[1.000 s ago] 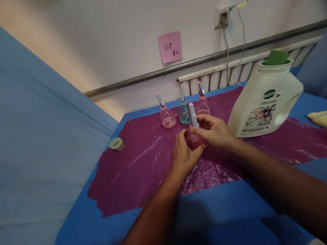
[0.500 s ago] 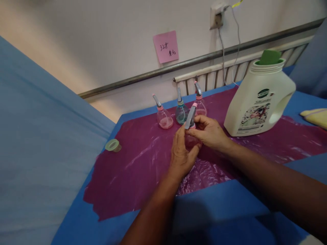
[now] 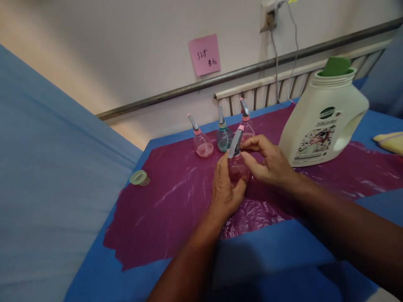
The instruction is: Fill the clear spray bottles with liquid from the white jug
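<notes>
My left hand (image 3: 226,188) is wrapped round the clear body of a small spray bottle (image 3: 237,170) with pink liquid, a pink collar and a grey trigger. The bottle stands upright on the purple plastic sheet. At the right of its collar is my right hand (image 3: 267,161), thumb and fingers apart; whether a fingertip touches the bottle I cannot tell. Just behind stand a pink spray bottle (image 3: 203,144) on the left, a teal one (image 3: 224,140) in the middle, and another pink one (image 3: 247,128) on the right, partly hidden.
A large cream jug (image 3: 321,121) with a green scoop (image 3: 336,67) in its mouth stands right of my hands. A small pale green cup (image 3: 139,178) lies at the left of the purple sheet (image 3: 170,201). A yellow cloth (image 3: 390,142) is at the far right.
The thumb and fingers of my right hand have parted and drawn a little right from the bottle's collar. My left hand stays round the bottle. The view has shifted slightly.
</notes>
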Demonstrator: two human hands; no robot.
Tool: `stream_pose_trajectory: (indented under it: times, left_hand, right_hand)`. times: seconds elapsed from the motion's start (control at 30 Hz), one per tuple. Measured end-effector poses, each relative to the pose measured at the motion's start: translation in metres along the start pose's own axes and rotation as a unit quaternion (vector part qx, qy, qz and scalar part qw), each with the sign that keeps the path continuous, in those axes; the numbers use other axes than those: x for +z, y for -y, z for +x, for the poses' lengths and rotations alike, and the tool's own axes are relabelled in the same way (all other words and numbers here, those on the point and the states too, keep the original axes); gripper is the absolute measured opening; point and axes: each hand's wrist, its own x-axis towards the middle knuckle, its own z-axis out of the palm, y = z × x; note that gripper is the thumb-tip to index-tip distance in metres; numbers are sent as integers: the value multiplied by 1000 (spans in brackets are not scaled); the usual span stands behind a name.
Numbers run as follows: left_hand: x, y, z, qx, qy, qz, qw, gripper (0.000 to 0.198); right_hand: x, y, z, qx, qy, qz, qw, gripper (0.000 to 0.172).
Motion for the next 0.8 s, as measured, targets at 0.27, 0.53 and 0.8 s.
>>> stream_pose_trajectory:
  times: [0.27,0.53,0.8]
  left_hand:
    - [0,-2,1,14,4,3,1000,93]
    - [1,-2,2,6,4,-15,1000,91]
    - [0,-6,4,-27,0,-22,999,80]
  right_hand:
    - [5,-2,0,45,73,65,994,67]
    - [3,0,3,40,97,74,992,90]
    - [20,-14,6,76,26,105,991,107]
